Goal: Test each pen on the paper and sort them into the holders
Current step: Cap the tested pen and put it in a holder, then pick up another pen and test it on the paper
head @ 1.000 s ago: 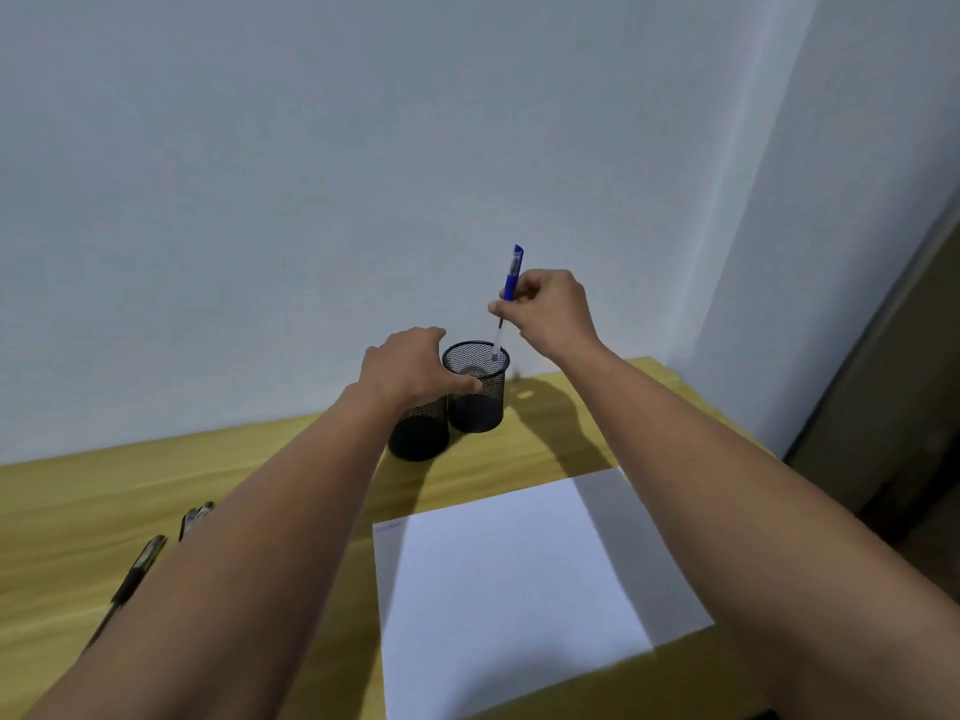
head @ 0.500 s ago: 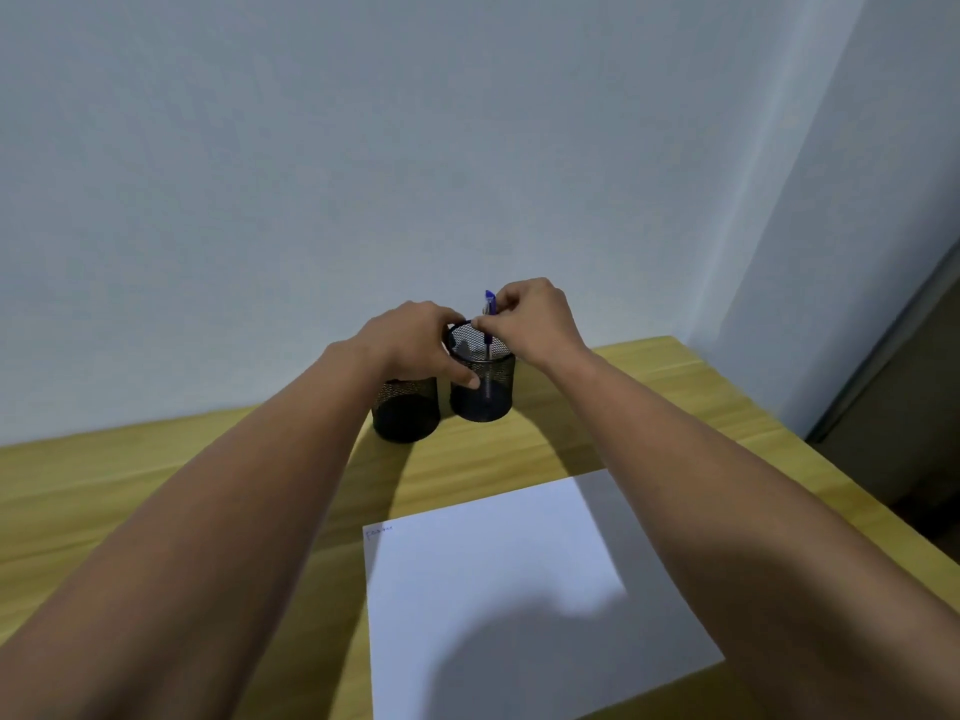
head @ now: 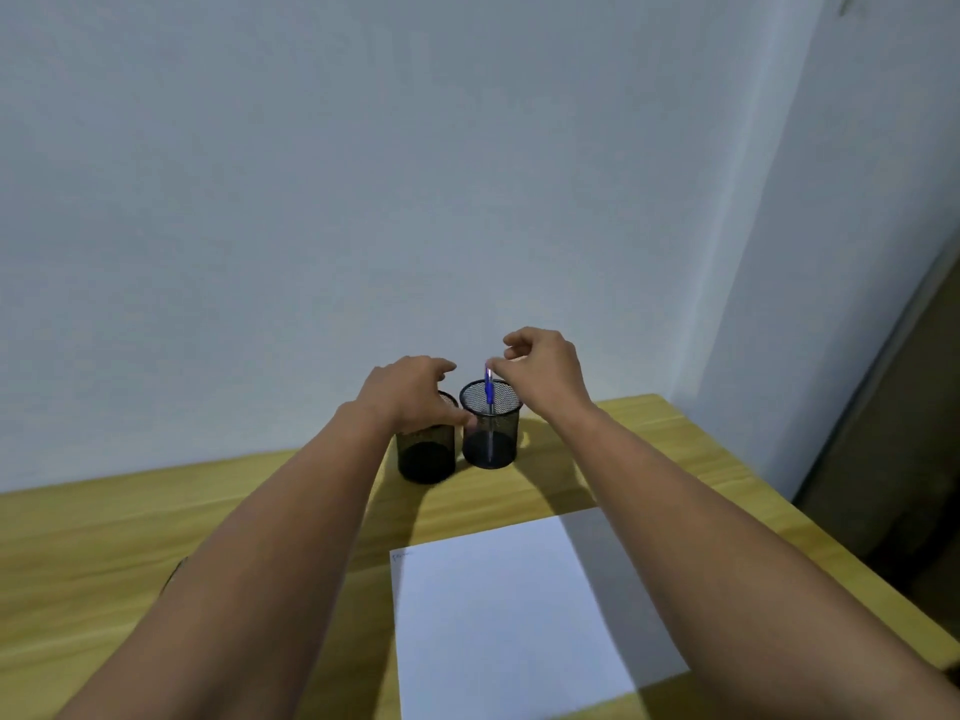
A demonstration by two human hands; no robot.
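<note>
Blue pen (head: 489, 392) stands upright in rt mesh holder (head: 490, 433); lt holder (head: 427, 457) looks empty, interior dim; right hand (head: 540, 367) released above pen; left hand (head: 410, 392) loosely across both holders' rims; paper (head: 514, 615) near.

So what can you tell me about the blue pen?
The blue pen stands nearly upright inside the right-hand black mesh holder. Its blue top pokes above the rim, and a paler, thin lower barrel shows through the mesh down to the holder's floor. It looks like plastic. The right hand is just above it with fingers spread; whether a fingertip touches the top is unclear. The left hand rests at the holders, not on the pen.
</note>
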